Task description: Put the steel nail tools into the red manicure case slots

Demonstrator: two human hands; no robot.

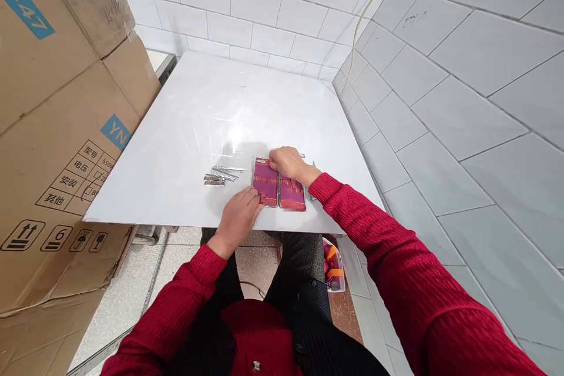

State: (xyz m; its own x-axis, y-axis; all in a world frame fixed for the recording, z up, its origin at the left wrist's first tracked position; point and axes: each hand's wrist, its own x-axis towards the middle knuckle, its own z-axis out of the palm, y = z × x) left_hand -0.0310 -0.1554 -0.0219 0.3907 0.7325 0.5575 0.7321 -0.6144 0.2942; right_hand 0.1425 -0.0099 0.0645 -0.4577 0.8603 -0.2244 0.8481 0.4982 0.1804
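Note:
A small hinged case (266, 192) lies open like a book near the front edge of the table, with a purple lining and orange-red elastic loops in both halves. My left hand (240, 214) grips the lower left edge of the case, thumb and fingers closed on it. Over the top of the case, near its hinge, is my right hand (288, 164) with its fingers pinched together; what they hold, if anything, is hidden. To the left lies a loose group of shiny metal grooming tools (220, 175), among them what look like nail clippers. More metal pieces (313, 195) show partly behind my right wrist.
The white table (185, 129) meets a tiled wall (273, 6) at the back and another on the right. Large cardboard boxes (66, 100) stand along the left. Below the table's right front, a white bin (338, 267) holds red and orange items.

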